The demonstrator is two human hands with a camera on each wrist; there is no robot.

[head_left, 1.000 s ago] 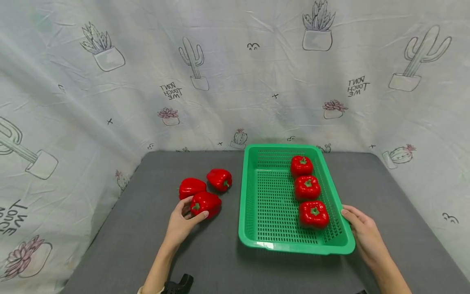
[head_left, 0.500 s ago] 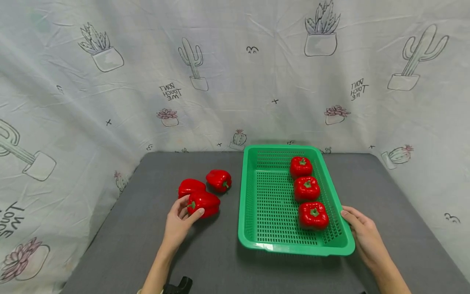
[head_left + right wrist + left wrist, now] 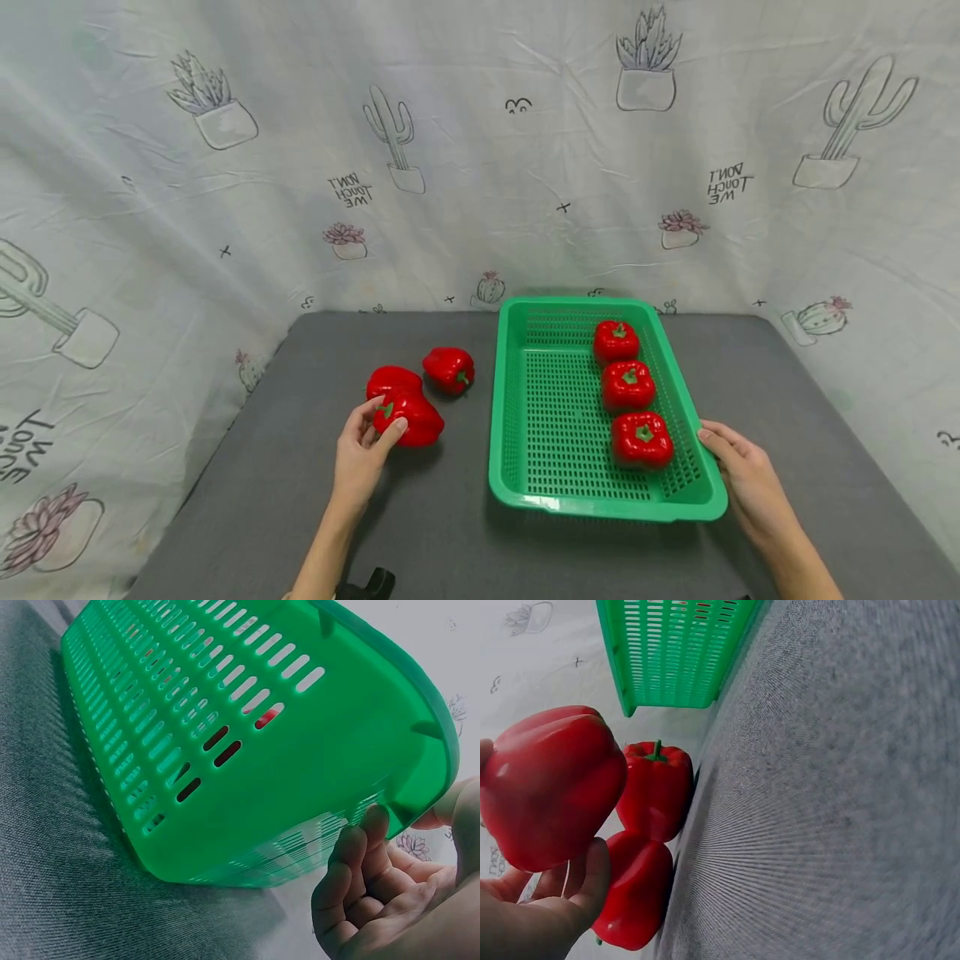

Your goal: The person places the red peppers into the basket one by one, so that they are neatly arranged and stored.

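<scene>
In front of me hangs a wrinkled, pale grey-white cloth sheet (image 3: 465,125), which stands like a wall behind and at both sides of my dark grey, fabric-covered bench (image 3: 262,467). The sheet carries printed potted cacti (image 3: 861,108), pinkish succulents (image 3: 681,223) and mirrored dark lettering (image 3: 726,183). The light is soft and rather even.

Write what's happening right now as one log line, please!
left hand: holds red pepper | right hand: grips green basket | in basket: three red peppers | on table: two other red peppers
</scene>
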